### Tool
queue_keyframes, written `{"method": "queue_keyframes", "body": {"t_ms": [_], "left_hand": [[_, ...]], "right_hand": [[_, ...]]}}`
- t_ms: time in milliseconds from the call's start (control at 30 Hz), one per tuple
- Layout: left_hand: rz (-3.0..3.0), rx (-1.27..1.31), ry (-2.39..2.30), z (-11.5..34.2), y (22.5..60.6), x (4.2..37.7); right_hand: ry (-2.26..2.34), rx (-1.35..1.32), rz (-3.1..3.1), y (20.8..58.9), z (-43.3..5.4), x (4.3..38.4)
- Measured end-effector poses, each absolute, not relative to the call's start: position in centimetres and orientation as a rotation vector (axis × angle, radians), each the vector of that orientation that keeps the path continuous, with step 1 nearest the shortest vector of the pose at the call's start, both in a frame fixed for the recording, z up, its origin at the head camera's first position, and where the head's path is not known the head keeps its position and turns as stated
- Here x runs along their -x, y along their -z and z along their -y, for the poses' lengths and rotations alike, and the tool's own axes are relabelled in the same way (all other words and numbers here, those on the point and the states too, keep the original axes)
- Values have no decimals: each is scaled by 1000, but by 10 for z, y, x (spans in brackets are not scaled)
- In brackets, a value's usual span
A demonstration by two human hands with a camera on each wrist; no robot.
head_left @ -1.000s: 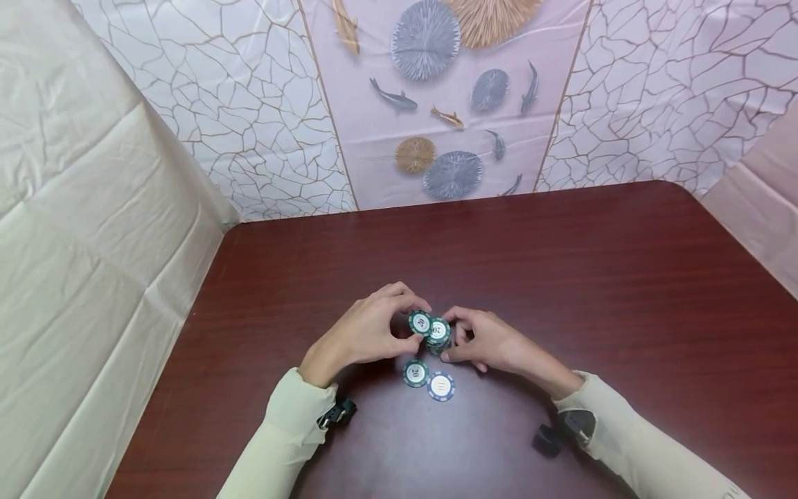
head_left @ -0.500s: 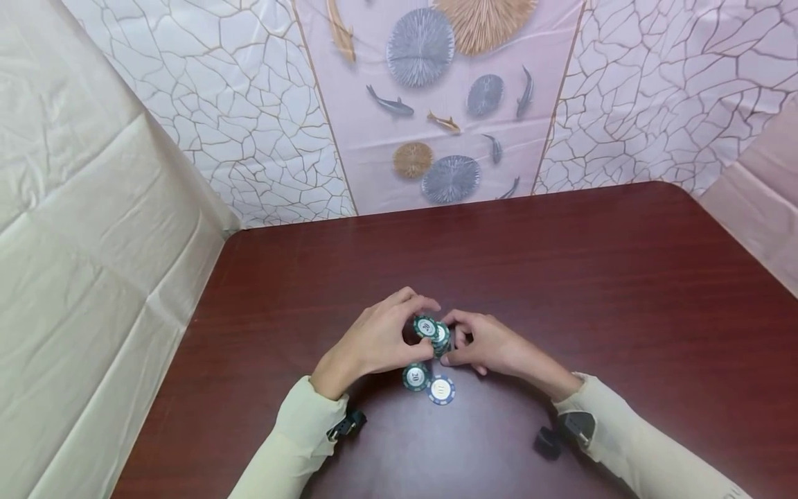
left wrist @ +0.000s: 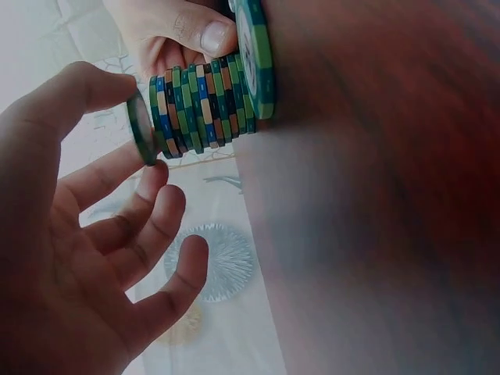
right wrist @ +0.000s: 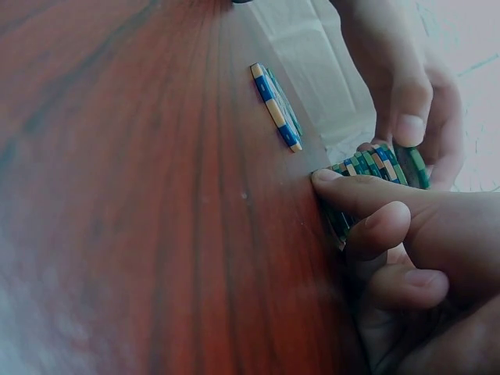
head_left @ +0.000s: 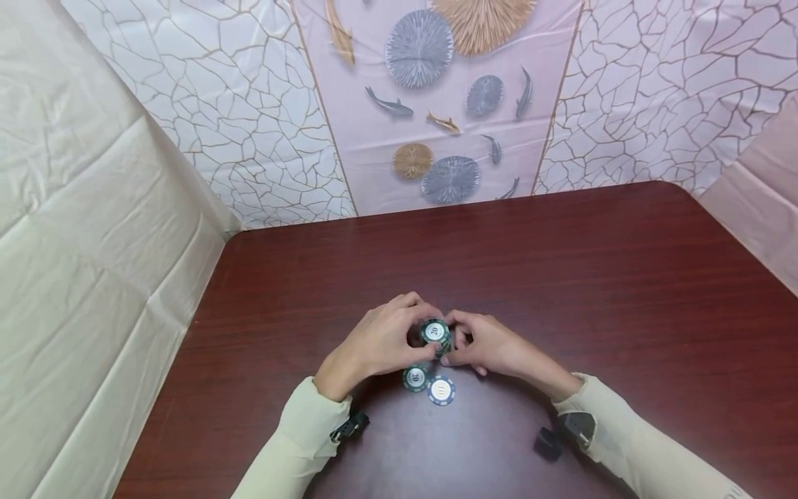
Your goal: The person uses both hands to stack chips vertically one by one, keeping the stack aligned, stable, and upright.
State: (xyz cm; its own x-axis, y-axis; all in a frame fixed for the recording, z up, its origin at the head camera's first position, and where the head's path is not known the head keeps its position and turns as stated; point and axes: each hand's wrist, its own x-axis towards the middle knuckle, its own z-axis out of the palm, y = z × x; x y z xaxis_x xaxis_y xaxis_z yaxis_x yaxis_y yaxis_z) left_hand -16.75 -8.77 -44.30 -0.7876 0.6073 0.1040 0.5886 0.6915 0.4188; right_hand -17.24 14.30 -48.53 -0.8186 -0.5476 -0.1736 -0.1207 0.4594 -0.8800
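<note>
In the head view my left hand (head_left: 383, 338) pinches a green poker chip (head_left: 435, 331) marked 20 between thumb and finger. The left wrist view shows this chip tilted slightly, right at the top of a tall stack of poker chips (left wrist: 203, 105), mostly green with some blue edges. My right hand (head_left: 492, 343) holds the stack low down, thumb at the near side and index finger at the far side. In the right wrist view its thumb (right wrist: 332, 178) lies along the stack's base, and the other fingers are curled.
Just in front of the stack, a green chip (head_left: 415, 378) marked 20 and a blue chip (head_left: 441, 391) marked 10 lie flat on the dark red table (head_left: 536, 263). Patterned cloth (head_left: 262, 118) hangs behind the table and plain cloth on the left.
My left hand has moved right and slightly nearer, bringing its chip from the stack's left side to over its top. The right hand has stayed at the stack.
</note>
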Motion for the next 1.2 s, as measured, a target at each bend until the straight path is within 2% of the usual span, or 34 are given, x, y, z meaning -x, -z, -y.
{"method": "queue_keyframes", "body": {"t_ms": [767, 1200], "left_hand": [[-2842, -1048, -591, 95, 437, 172], [-2627, -945, -775, 119, 428, 175]], "right_hand": [[1287, 552, -2293, 478, -136, 182], [1331, 507, -2270, 480, -140, 170]]}}
